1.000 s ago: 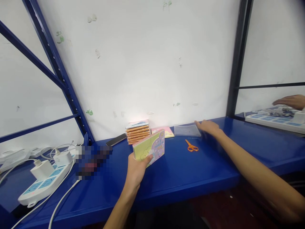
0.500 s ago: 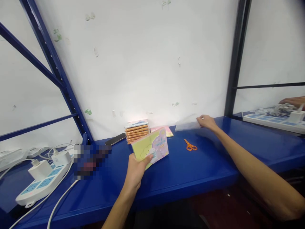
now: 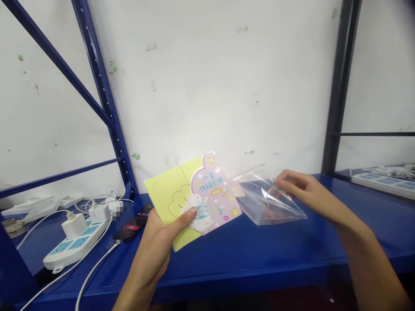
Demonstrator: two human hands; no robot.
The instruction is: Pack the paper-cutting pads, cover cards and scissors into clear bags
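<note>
One booklet [image 3: 212, 194], lower side fast in left grip [image 3: 158, 237]; bag [image 3: 272, 206] edge in right grip [image 3: 301, 188]

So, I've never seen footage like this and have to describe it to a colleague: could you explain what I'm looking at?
There is no machine here: a person is working with two bare hands, and the view comes from a camera worn on their head, looking forward and down. The left hand grips a yellow and lilac booklet with a white cartoon animal on its front. The right hand pinches a clear plastic bag close beside it; whether the two touch is hard to tell. Both are held above a blue table. On its left side lie a white power strip with chargers plugged in, and a phone, partly blurred out. Behind stands a marked white wall.
</note>
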